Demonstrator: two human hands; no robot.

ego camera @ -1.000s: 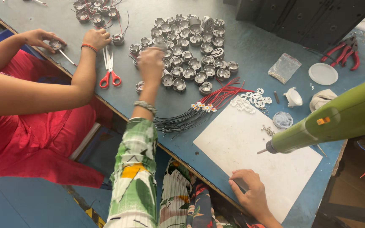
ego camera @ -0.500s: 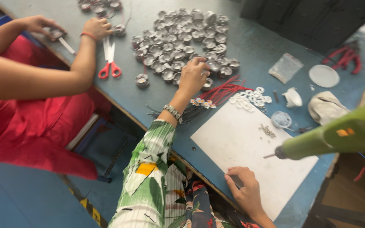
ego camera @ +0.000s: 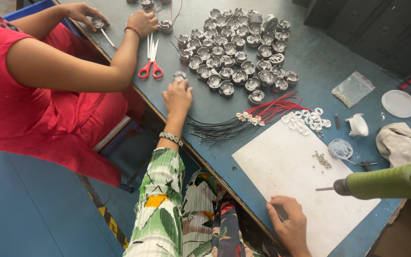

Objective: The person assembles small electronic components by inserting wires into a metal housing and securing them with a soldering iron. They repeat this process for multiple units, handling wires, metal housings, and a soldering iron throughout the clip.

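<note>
Left hand [ego camera: 178,96]: centre-left of the frame, fingers closed on a small metal cup [ego camera: 180,75], beside the red scissors [ego camera: 151,59].
Cup pile [ego camera: 236,52]: upper centre.
Right hand [ego camera: 288,221]: bottom right, fingers curled, pressing the white sheet [ego camera: 305,181].

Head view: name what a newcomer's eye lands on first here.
The big cluster of small silver metal cups spread across the blue table stands out first, with the left hand holding one at its near edge. Next comes the green power screwdriver jutting in from the right over the white sheet, whose near edge the right hand presses. Red-handled scissors lie beside a co-worker's arm.
</note>
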